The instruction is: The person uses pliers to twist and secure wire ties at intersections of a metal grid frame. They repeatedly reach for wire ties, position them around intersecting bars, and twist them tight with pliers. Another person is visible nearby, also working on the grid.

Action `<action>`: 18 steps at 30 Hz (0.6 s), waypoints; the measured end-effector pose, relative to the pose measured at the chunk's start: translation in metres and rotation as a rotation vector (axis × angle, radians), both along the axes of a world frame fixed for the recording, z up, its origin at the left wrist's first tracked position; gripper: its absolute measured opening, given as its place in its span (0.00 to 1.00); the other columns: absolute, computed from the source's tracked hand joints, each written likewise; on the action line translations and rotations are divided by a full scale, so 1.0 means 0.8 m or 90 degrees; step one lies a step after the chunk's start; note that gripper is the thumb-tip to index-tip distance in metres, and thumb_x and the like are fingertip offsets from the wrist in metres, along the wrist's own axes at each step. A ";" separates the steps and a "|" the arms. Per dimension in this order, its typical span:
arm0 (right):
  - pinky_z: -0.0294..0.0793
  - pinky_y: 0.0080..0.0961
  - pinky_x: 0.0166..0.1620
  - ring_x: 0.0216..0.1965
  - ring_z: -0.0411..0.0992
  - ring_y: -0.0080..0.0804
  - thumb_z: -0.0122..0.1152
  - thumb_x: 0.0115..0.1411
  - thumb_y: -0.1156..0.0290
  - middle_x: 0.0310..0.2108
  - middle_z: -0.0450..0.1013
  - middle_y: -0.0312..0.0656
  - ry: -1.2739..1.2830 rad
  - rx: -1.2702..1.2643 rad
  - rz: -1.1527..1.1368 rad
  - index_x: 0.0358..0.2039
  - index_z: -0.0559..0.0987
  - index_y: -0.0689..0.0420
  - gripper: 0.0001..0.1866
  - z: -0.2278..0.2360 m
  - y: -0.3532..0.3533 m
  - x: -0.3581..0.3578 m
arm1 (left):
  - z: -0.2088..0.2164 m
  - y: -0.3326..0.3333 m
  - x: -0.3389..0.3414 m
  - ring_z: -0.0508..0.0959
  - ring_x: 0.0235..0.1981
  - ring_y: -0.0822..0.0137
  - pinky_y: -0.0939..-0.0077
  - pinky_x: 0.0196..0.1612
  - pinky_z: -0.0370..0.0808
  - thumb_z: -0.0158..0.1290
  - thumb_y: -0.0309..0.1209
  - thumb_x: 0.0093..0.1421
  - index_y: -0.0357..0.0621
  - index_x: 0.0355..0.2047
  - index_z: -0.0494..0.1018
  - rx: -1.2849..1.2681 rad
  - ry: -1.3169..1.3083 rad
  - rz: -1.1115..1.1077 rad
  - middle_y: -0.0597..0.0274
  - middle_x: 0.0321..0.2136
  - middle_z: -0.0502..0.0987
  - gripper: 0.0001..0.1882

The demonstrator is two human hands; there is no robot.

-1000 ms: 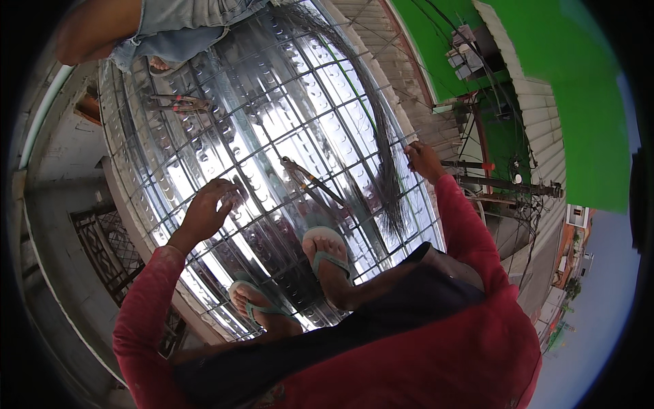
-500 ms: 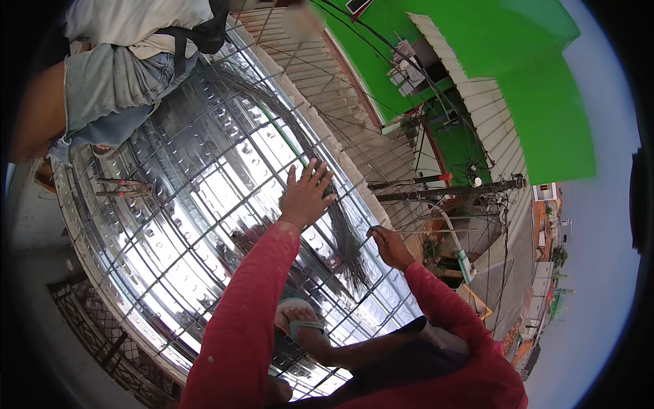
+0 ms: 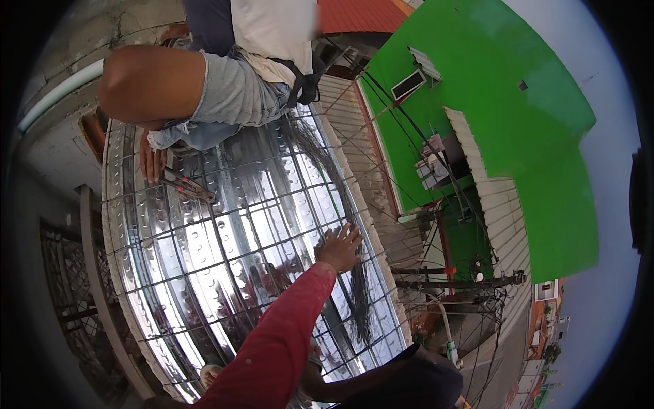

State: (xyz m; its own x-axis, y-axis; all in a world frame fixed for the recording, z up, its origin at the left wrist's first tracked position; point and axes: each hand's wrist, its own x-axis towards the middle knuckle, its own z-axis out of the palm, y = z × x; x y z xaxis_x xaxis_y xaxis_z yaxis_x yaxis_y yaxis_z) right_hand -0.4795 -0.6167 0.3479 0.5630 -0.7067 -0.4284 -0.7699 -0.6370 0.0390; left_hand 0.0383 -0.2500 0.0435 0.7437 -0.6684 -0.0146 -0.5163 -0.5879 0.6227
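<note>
The left hand point(image 3: 339, 248) is spreading its fingers wide over the wires point(image 3: 359, 300), which are lying along the deck's point(image 3: 202, 253) right side; whether it is touching them, I cannot tell. The right hand's grip is staying out of view. Toward the deck's far left, a co-worker's hand point(image 3: 151, 160) is hanging beside pincers point(image 3: 199, 193).

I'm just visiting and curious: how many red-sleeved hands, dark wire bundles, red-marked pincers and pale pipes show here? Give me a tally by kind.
Red-sleeved hands (the left hand): 1
Dark wire bundle: 1
Red-marked pincers: 1 pair
Pale pipe: 1
Total in view: 4
</note>
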 end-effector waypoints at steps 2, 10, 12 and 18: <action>0.66 0.27 0.36 0.32 0.66 0.30 0.49 0.70 0.62 0.35 0.68 0.38 -0.141 -0.120 -0.191 0.52 0.74 0.55 0.16 0.055 -0.060 -0.026 | 0.017 0.011 0.005 0.46 0.75 0.52 0.40 0.70 0.53 0.47 0.52 0.67 0.53 0.69 0.59 -0.051 0.009 -0.026 0.60 0.74 0.49 0.34; 0.58 0.18 0.27 0.24 0.56 0.17 0.44 0.73 0.57 0.29 0.61 0.29 -1.120 -0.095 -0.364 0.59 0.70 0.53 0.20 0.199 -0.218 0.145 | 0.160 0.130 0.009 0.72 0.60 0.49 0.57 0.64 0.66 0.47 0.47 0.70 0.46 0.60 0.72 -0.211 0.118 -0.074 0.49 0.57 0.75 0.25; 0.63 0.23 0.39 0.37 0.62 0.24 0.43 0.74 0.56 0.39 0.63 0.36 -1.123 -0.072 -0.131 0.60 0.69 0.56 0.22 0.186 -0.072 0.331 | 0.242 0.188 0.001 0.76 0.56 0.46 0.55 0.61 0.70 0.46 0.47 0.71 0.46 0.58 0.74 -0.231 0.105 -0.094 0.47 0.55 0.77 0.24; 0.66 0.31 0.62 0.60 0.67 0.35 0.38 0.76 0.58 0.58 0.66 0.44 -0.956 0.475 0.352 0.64 0.65 0.58 0.23 0.168 0.459 0.550 | 0.458 0.291 -0.087 0.68 0.64 0.42 0.55 0.64 0.66 0.47 0.56 0.68 0.28 0.67 0.55 -0.490 -0.063 -0.046 0.32 0.62 0.66 0.43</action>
